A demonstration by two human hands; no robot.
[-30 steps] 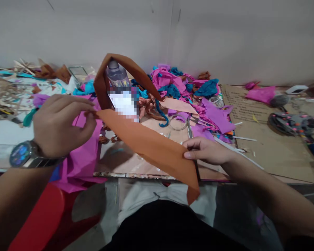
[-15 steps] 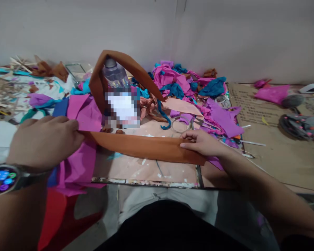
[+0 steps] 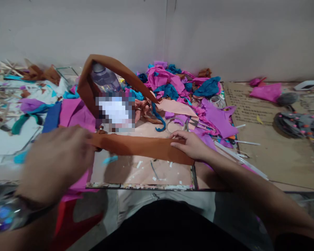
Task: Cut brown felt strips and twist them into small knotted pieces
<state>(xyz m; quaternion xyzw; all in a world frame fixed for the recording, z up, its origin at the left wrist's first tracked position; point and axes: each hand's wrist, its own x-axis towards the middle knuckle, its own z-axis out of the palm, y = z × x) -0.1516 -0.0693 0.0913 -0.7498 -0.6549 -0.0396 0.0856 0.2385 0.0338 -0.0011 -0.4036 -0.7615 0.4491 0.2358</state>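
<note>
A long strip of brown crepe paper stretches across the near part of the table between my hands. My left hand, blurred by motion, is closed at the strip's left end. My right hand holds the other end, thumb in front and fingers behind its top edge. More brown paper arches over a clear plastic bottle behind the strip. Beside the bottle is a pixelated bright patch that I cannot make out. Sheets of pink crepe paper lie under and behind my left hand.
Crumpled pink and blue paper is heaped at the back. A roll of tape and scissors lie behind my right hand. Cardboard covers the right side, with a dotted grey object on it. A red stool stands below.
My left hand has shifted right and nearer to me, and the strip's left end has bunched. My right hand keeps its hold. The whole view has drifted slightly.
</note>
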